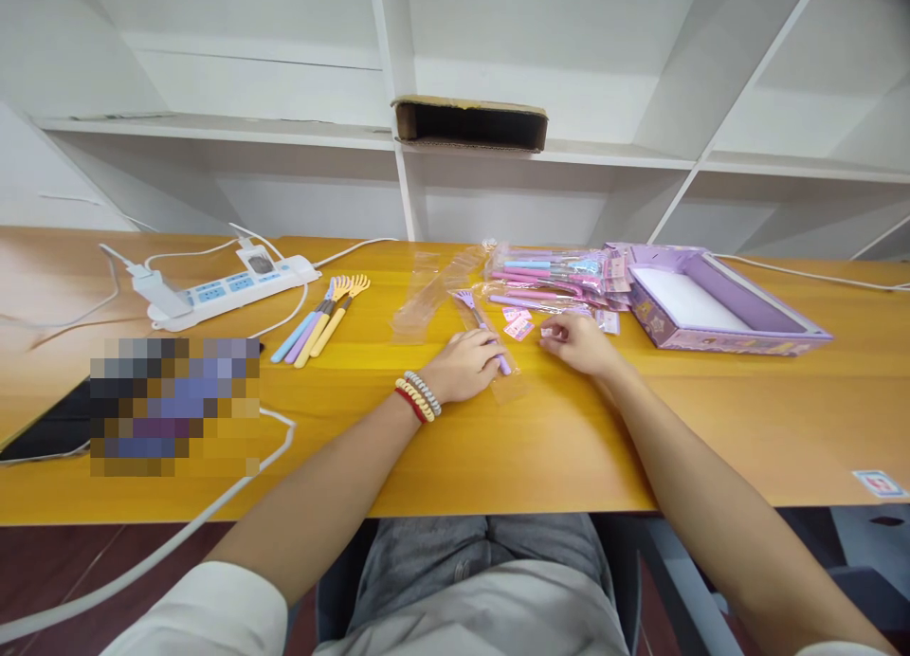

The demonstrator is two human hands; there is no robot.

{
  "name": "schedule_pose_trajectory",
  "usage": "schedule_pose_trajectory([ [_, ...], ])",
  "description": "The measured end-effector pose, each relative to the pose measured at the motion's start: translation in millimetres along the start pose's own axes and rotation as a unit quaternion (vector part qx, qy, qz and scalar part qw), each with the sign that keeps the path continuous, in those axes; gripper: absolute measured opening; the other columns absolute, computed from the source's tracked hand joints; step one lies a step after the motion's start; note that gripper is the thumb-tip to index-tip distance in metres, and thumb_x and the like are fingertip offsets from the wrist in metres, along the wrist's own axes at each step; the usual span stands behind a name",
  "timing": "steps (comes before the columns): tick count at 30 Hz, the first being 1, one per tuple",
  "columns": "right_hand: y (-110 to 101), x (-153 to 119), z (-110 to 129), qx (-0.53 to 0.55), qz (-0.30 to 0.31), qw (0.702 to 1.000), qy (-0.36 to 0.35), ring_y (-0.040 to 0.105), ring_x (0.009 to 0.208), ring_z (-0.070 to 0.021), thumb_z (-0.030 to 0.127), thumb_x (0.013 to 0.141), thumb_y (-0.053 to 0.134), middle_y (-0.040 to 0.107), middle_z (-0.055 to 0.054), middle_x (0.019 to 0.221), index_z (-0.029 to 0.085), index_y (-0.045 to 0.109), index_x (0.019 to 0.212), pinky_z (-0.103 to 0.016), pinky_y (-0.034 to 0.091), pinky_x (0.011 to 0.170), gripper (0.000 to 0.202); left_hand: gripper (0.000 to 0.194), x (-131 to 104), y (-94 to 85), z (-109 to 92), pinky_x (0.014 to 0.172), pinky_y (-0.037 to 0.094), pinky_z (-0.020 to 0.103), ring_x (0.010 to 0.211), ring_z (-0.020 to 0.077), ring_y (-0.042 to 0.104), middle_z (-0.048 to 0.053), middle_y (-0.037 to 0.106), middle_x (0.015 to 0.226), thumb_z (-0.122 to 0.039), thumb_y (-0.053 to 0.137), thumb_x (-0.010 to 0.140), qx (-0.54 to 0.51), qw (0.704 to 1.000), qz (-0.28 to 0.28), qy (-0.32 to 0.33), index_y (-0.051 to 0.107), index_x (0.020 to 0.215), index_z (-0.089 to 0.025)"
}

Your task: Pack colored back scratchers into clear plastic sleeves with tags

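A purple back scratcher (pixel 501 360) lies in a clear plastic sleeve on the table, its clawed head pointing away from me. My left hand (pixel 465 367) is laid over its handle, fingers curled round it. To the right, my right hand (pixel 579 343) pinches a small pink-and-white card (pixel 546 333) between thumb and finger. Between the hands are loose pink cards (pixel 518 324). Just beyond them is a pile of bagged back scratchers (pixel 547 279) in pink, blue and purple. Several unbagged back scratchers (pixel 319 324) in blue, purple and yellow lie side by side at the left.
Clear plastic sleeves (pixel 419 305) lie behind my left hand. A purple open box (pixel 732 338) stands at the right. At the left are a white power strip (pixel 234 291) with cables and a dark tablet-like device (pixel 49 419), partly blurred. A cardboard box (pixel 469 104) sits on the white shelves.
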State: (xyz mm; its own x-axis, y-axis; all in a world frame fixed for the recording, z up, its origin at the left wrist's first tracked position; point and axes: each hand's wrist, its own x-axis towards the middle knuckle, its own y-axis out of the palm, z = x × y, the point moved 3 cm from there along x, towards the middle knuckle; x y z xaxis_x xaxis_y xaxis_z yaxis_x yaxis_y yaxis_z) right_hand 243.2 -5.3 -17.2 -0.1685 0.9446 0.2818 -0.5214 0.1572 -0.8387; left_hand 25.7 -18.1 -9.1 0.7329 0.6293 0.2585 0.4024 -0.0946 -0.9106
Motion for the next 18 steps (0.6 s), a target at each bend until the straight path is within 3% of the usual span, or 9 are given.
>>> schedule_pose_trajectory([
  [2,4.3,-4.6,12.0,0.108,0.081,0.99,-0.044,0.051,0.067,-0.0132,0.037,0.068,0.065,0.06,-0.003,0.077,0.016,0.066,0.093,-0.026,0.041,0.063,0.032,0.03,0.0,0.5,0.5,0.103,0.03,0.039,0.116,0.0188,0.045,0.003,0.056,0.114,-0.026,0.036,0.088,0.002,1.0,-0.006,0.002,0.066,0.095,-0.025],
  [4,9.5,-10.9,23.7,0.203,0.191,0.959,-0.053,0.048,0.059,-0.0102,0.041,0.063,0.07,0.055,0.001,0.067,0.015,0.065,0.094,-0.023,0.038,0.055,0.04,0.028,-0.2,1.6,1.1,0.102,0.031,0.04,0.115,0.0188,0.045,0.002,0.055,0.115,-0.025,0.038,0.087,0.008,1.0,-0.01,0.003,0.065,0.096,-0.026],
  [6,12.7,-16.5,33.2,0.249,0.273,0.928,-0.047,0.042,0.052,-0.008,0.041,0.058,0.075,0.049,0.005,0.059,0.015,0.064,0.096,-0.021,0.034,0.05,0.048,0.027,-0.3,2.5,1.7,0.102,0.031,0.04,0.116,0.0192,0.044,0.002,0.055,0.116,-0.026,0.039,0.087,0.014,1.0,-0.016,0.0,0.064,0.098,-0.027],
  [8,13.8,-19.5,39.7,0.243,0.308,0.918,-0.053,0.038,0.05,-0.0066,0.04,0.056,0.076,0.045,0.007,0.057,0.016,0.065,0.095,-0.021,0.031,0.049,0.048,0.027,-0.3,3.1,2.3,0.102,0.03,0.041,0.118,0.0201,0.043,0.003,0.054,0.117,-0.027,0.04,0.087,0.019,1.0,-0.017,-0.008,0.064,0.1,-0.027],
  [13,15.5,-20.1,45.8,0.189,0.312,0.927,-0.082,0.037,0.05,-0.0071,0.039,0.068,0.066,0.046,0.005,0.054,0.017,0.069,0.077,-0.022,0.031,0.05,0.023,0.028,0.5,3.1,2.1,0.103,0.029,0.041,0.119,0.0203,0.041,0.003,0.055,0.117,-0.03,0.04,0.088,0.012,1.0,-0.002,-0.02,0.066,0.098,-0.026],
  [18,10.8,-16.4,48.6,0.217,0.219,0.948,-0.083,0.044,0.055,-0.0095,0.036,0.073,0.061,0.054,0.001,0.062,0.016,0.064,0.074,-0.023,0.036,0.054,0.019,0.04,0.9,1.8,1.1,0.103,0.029,0.04,0.118,0.0188,0.043,0.001,0.057,0.117,-0.038,0.028,0.092,-0.014,1.0,-0.002,-0.025,0.066,0.093,-0.025],
])
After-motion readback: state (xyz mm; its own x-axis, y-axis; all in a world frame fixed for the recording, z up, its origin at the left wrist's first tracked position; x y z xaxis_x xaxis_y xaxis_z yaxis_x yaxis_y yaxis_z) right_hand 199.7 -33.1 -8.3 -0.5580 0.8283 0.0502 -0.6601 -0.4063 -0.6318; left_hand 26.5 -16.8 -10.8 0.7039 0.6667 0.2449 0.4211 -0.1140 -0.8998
